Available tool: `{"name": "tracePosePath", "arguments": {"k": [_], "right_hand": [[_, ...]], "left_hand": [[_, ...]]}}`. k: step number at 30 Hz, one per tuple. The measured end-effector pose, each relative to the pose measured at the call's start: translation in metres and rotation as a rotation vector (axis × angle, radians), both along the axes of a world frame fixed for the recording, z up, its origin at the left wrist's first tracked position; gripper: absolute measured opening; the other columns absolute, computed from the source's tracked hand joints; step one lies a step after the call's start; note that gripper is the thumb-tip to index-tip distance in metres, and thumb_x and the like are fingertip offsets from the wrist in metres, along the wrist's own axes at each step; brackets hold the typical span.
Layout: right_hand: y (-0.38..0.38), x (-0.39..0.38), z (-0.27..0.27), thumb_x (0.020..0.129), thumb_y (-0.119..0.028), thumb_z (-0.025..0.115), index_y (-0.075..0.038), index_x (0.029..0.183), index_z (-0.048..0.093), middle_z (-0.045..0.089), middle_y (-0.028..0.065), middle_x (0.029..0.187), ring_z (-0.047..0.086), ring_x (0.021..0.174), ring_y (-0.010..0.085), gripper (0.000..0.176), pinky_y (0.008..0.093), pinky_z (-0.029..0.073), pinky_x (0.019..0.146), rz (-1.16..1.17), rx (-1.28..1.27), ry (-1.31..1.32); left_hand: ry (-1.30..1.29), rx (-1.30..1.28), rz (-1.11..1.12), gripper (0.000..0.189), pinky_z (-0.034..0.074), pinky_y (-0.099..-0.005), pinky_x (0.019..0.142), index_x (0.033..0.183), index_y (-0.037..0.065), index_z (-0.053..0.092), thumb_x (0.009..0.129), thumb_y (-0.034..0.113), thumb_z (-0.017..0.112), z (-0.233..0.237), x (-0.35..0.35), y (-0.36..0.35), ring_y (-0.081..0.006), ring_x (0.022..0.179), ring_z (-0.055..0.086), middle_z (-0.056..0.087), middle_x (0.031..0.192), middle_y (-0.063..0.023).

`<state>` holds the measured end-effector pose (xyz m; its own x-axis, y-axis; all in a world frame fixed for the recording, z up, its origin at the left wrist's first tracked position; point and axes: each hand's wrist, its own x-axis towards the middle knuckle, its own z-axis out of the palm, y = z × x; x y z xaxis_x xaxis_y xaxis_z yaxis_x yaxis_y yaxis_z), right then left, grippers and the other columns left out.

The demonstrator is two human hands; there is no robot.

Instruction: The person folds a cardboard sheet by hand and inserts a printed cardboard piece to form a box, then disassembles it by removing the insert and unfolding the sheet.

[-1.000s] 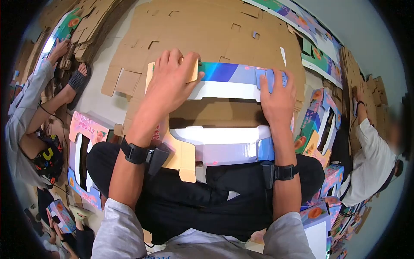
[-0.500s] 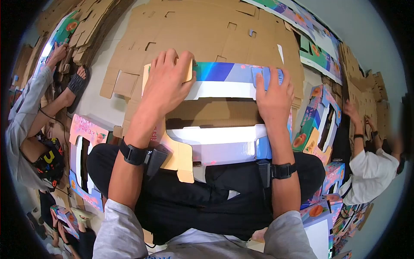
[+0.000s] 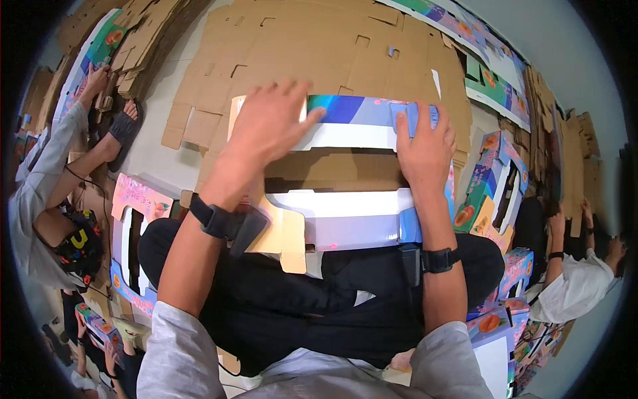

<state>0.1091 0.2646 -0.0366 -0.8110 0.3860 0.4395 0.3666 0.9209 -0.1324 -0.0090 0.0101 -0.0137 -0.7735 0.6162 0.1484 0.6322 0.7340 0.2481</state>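
Note:
A printed carton (image 3: 359, 229) with an open window in its top lies across my lap, its yellow flap (image 3: 292, 243) unfolded at the near left. Over the far left corner, my left hand (image 3: 269, 126) has its fingers apart, slightly blurred, with the palm against or just above the edge. My right hand (image 3: 425, 143) rests on the blue flap (image 3: 415, 118) at the far right corner, its thumb and fingers spread over it. Through the window brown cardboard shows.
Flat brown cardboard (image 3: 299, 46) spreads beyond the carton. Folded cartons stand at left (image 3: 133, 233) and right (image 3: 488, 193). Printed sheets (image 3: 495, 83) lie at the back right. People sit at left (image 3: 50, 193) and right (image 3: 575, 286), their hands near cardboard.
My left hand has lifted a little off the far left corner and its fingers have spread. The carton has shifted slightly right in view. The right-hand person's arms have moved downward.

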Motion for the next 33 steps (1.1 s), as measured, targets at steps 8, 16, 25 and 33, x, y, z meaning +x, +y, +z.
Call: {"name": "tracePosePath", "arguments": {"k": [8,16,25,33], "right_hand": [[-0.002,0.001,-0.002,0.103,-0.048,0.066,-0.010,0.146,0.064,0.052,0.0248,0.154,0.050,0.137,0.0495,0.058,0.0630,0.037,0.117,-0.016,-0.027,0.010],[0.009,0.010,-0.005,0.098,-0.054,0.072,-0.013,0.153,0.060,0.046,0.0263,0.160,0.044,0.145,0.0503,0.070,0.0635,0.033,0.122,0.074,-0.133,0.019],[0.025,0.030,0.040,0.079,-0.041,0.094,-0.023,0.170,0.039,0.024,0.0296,0.176,0.027,0.160,0.0527,0.108,0.0554,0.034,0.128,0.216,-0.411,-0.265],[0.037,0.013,0.008,0.084,-0.004,0.073,-0.020,0.165,0.048,0.040,0.0302,0.166,0.045,0.151,0.0501,0.085,0.0509,0.043,0.123,0.061,-0.299,-0.043]], "left_hand": [[0.132,0.040,-0.037,0.066,0.046,-0.0495,0.114,0.144,0.003,0.062,0.108,0.058,0.054,-0.007,0.005,0.000,-0.0363,0.130,0.062,0.068,0.136,-0.0187],[-0.022,0.358,-0.099,0.025,0.048,-0.0490,0.109,0.124,0.014,0.076,0.101,0.023,0.073,0.003,0.018,-0.015,-0.0350,0.129,0.059,0.066,0.132,-0.0113],[-0.002,0.350,-0.207,0.026,0.047,-0.0485,0.112,0.124,0.013,0.075,0.099,0.015,0.074,0.013,0.019,-0.026,-0.0376,0.135,0.054,0.058,0.137,-0.0141],[-0.472,0.138,-0.539,0.060,0.034,-0.0533,0.128,0.128,0.017,0.074,0.072,0.024,0.096,0.048,0.078,-0.067,-0.0393,0.147,0.047,0.055,0.139,-0.0138]]}}
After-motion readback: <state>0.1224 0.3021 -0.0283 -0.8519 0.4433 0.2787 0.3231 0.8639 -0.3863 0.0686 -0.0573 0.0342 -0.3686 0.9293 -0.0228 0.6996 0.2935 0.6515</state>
